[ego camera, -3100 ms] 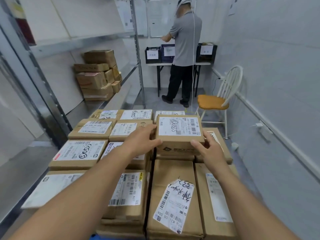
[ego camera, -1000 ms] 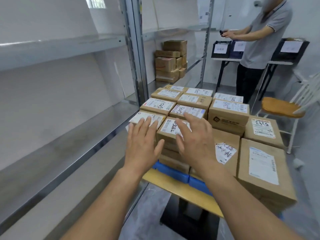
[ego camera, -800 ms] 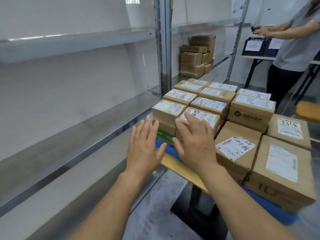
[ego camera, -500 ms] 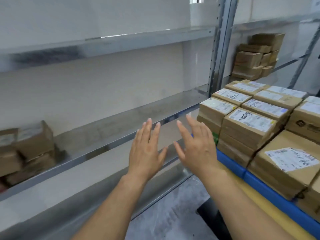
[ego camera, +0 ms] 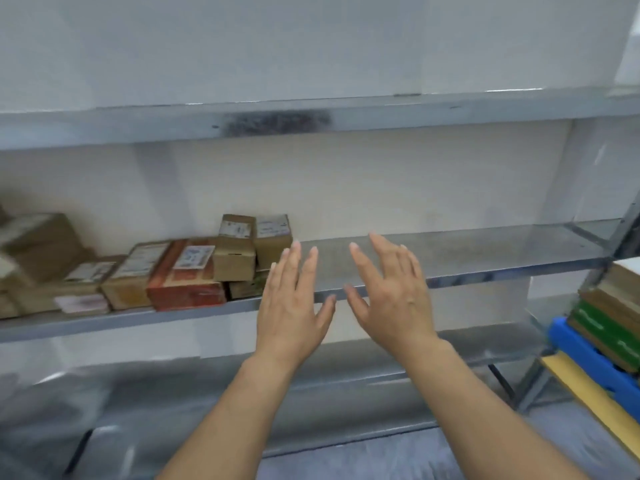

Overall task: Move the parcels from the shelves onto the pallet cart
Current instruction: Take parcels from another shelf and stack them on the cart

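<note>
Nothing is held: the left hand (ego camera: 291, 306) and right hand (ego camera: 388, 299) are raised side by side, fingers spread, before the middle shelf (ego camera: 467, 258). The parcels (ego camera: 187, 275) are stacked on it, left of the hands. The pallet cart (ego camera: 588, 362) is seen at the right edge.

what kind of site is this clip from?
Probably a parcel storeroom or small depot: steel rack shelving, labelled cardboard parcels lined up on one shelf, and a blue pallet stacked with more boxes at the right edge.
</note>
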Tool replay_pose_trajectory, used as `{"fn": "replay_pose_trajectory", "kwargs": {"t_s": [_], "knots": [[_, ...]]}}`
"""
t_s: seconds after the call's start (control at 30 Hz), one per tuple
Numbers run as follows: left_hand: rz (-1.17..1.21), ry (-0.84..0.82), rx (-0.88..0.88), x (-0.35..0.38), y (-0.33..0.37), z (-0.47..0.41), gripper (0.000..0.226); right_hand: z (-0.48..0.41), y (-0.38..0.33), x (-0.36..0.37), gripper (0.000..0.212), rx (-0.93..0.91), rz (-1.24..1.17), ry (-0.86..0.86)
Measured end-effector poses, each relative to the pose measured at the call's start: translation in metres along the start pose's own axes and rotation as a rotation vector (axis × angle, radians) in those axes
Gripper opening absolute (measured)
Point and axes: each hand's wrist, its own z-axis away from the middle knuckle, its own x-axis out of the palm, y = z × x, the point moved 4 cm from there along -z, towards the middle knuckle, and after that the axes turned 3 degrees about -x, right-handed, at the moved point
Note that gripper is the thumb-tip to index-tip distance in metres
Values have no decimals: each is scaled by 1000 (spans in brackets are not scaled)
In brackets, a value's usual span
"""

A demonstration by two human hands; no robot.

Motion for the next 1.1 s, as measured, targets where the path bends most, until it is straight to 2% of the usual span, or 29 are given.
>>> {"fn": "replay_pose_trajectory", "kwargs": {"t_s": [0.4,0.63,0.8,1.1], "knots": [[-107,71,-257,-120,-237,43,73,-78,-243,96,52,-122,-257,-121],[-184,94,-356,-173,-345,72,71,-104,-357,136,57,-205,-312,-169],[-193,116,-415,-190,-399,80,72,-117,-403,165,52,-232,-325,-260],[-175,91,-525,-179,-458,67,73,-141,-426,240,52,-243,-354,-418]]}}
